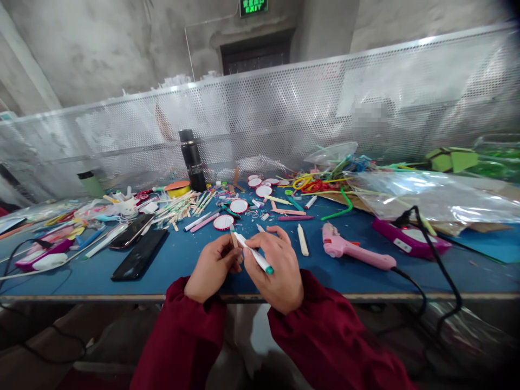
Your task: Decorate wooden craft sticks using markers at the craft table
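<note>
Pinching marker point(260, 260) in right hand point(281, 265), aimed lengthwise toward ten o'clock, with tip by stick point(233, 239) pinched in left hand point(212, 265), pointing near twelve o'clock.

Single view from a head-worn camera, facing forward and down across the blue table point(345, 279). The wearer's sleeves point(329, 319) enter at the bottom edge; the left hand point(211, 268) and right hand point(280, 265) lie near the lens, below centre. Farther off, the perforated partition point(264, 108) spans the frame, with the wall point(101, 43) and exit sign point(254, 6) beyond, at the top.
</note>
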Demonstrator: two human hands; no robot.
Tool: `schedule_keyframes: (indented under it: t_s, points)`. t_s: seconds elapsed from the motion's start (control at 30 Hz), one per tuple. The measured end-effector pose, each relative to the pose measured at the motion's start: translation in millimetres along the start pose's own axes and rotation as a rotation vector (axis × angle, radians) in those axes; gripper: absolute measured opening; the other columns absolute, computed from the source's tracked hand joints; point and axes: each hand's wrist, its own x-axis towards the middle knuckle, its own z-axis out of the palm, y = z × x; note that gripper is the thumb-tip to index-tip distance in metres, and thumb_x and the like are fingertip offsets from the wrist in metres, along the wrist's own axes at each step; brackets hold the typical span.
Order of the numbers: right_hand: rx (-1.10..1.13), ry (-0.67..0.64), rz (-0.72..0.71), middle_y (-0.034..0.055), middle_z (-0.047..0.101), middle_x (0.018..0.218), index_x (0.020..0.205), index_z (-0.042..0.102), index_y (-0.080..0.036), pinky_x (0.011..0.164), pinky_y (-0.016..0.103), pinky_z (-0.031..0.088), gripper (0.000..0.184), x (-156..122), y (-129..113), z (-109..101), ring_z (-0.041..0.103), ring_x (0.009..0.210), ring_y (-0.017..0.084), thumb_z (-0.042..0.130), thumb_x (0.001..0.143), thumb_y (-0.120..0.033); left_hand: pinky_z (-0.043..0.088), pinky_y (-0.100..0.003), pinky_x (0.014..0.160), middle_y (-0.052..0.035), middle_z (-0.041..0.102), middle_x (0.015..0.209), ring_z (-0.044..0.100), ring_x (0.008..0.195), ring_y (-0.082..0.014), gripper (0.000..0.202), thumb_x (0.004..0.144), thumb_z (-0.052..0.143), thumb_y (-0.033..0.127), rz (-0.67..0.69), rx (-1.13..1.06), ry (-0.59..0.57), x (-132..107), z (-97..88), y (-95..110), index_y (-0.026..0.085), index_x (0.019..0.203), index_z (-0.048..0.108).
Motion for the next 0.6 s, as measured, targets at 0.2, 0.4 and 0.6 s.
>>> schedule_keyframes:
  t_s: [0.2, 0.4, 0.6]
  points:
    - [0.0, 0.003, -0.004, -0.0013, 0.068, 0.079, 0.085, 0.055, -0.023, 0.1, 0.041, 0.036, 0.005, 0.4, 0.1, 0.2, 0.063, 0.077, 0.016, 0.052, 0.088, -0.021, 0.042, -0.021, 0.056, 0.0009, 0.056, 0.07, 0.052, 0.058, -0.0095, 0.02, 0.088, 0.058, 0.035, 0.012, -0.001, -0.01, -0.3, 0.0, 0.0, 0.015, 0.085, 0.058]
    - [0.01, -0.003, -0.012, -0.0021, 0.069, 0.079, 0.084, 0.056, -0.023, 0.1, 0.039, 0.037, 0.005, 1.4, -0.8, -1.0, 0.064, 0.076, 0.015, 0.053, 0.087, -0.02, 0.042, -0.021, 0.057, 0.0005, 0.058, 0.07, 0.053, 0.059, -0.0102, 0.018, 0.087, 0.058, 0.034, 0.008, 0.027, -0.011, -1.1, 0.1, 4.3, 0.016, 0.085, 0.06]
    - [0.017, -0.007, -0.012, -0.0013, 0.07, 0.079, 0.085, 0.056, -0.024, 0.099, 0.04, 0.037, 0.006, 1.3, -0.8, -0.9, 0.064, 0.076, 0.016, 0.052, 0.088, -0.021, 0.043, -0.021, 0.057, 0.0008, 0.058, 0.069, 0.053, 0.059, -0.0105, 0.018, 0.088, 0.056, 0.033, 0.009, 0.022, -0.016, -0.7, 0.0, 1.1, 0.016, 0.088, 0.059]
